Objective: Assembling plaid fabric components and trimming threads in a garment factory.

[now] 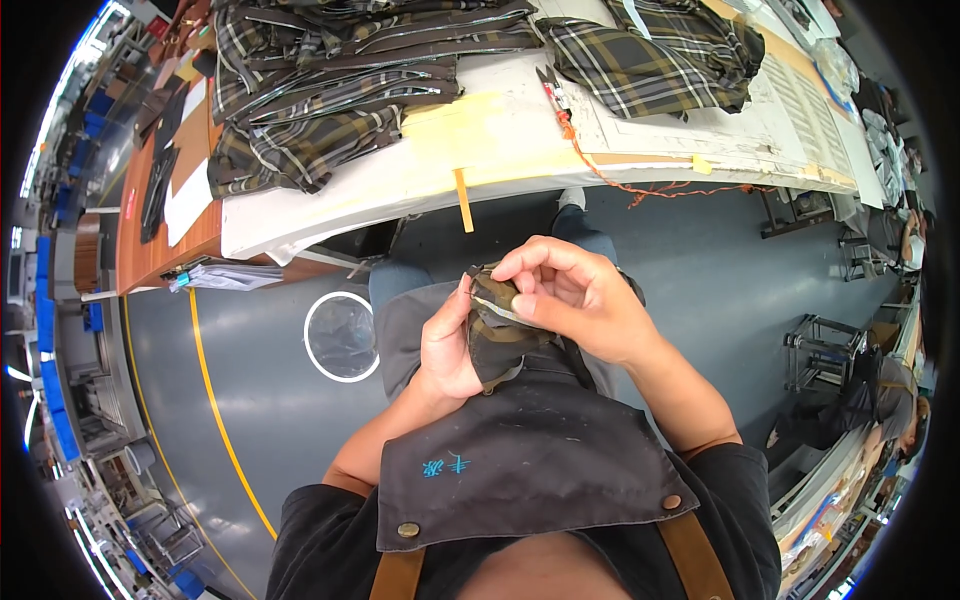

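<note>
Above my lap, a small dark olive and brown plaid fabric piece (495, 345) is bunched up between my hands. My left hand (450, 345) grips its left side, with the thumb up near the top edge. From the right, my right hand (585, 295) pinches the upper part, thumb and fingers close to a pale strip along the edge. Whether anything small is between those right fingertips, I cannot make out. The lower end of the fabric hangs against my dark apron (530, 455).
On the white worktable (400, 210) lie stacked plaid pieces with zippers (350, 90) and more plaid fabric (640, 70) at the right. Thread snips (553, 92) rest between them, tied to an orange cord (600, 165). A white-rimmed round bin (343, 337) stands on the floor to my left.
</note>
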A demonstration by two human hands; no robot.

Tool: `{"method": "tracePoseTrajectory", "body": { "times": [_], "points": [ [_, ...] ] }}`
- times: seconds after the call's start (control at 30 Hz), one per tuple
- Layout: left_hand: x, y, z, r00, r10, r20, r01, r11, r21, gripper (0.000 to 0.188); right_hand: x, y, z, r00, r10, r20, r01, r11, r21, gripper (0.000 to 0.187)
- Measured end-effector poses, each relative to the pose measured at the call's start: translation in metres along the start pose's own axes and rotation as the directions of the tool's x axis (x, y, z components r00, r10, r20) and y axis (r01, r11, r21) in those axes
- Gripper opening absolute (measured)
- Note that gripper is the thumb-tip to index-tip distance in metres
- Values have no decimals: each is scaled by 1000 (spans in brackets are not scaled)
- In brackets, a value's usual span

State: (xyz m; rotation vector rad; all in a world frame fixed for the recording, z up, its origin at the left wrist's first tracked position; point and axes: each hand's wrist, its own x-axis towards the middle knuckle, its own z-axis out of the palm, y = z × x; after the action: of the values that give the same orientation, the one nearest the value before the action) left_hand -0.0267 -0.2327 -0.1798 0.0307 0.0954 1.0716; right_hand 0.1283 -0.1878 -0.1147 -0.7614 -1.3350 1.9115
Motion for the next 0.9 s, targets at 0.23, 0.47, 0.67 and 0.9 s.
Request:
{"method": "tracePoseTrajectory", "body": {
  "times": [0.23,0.47,0.67,0.9],
  "points": [
    [-7,-2,16,995,27,-93,-23,999,41,42,-7,1,-1,998,-33,-52,29,996,-87,27],
    [-6,-8,22,998,52,-34,-40,961,273,40,-8,-11,10,996,-89,-30,70,917,-392,37],
    [-13,-14,19,996,57,-69,-41,975,218,43,-21,-8,2,983,-184,6,166,874,-457,41],
    [-16,-6,23,997,39,62,-50,981,185,50,-38,-12,-9,970,-239,40,226,829,-512,36]
  ]
}}
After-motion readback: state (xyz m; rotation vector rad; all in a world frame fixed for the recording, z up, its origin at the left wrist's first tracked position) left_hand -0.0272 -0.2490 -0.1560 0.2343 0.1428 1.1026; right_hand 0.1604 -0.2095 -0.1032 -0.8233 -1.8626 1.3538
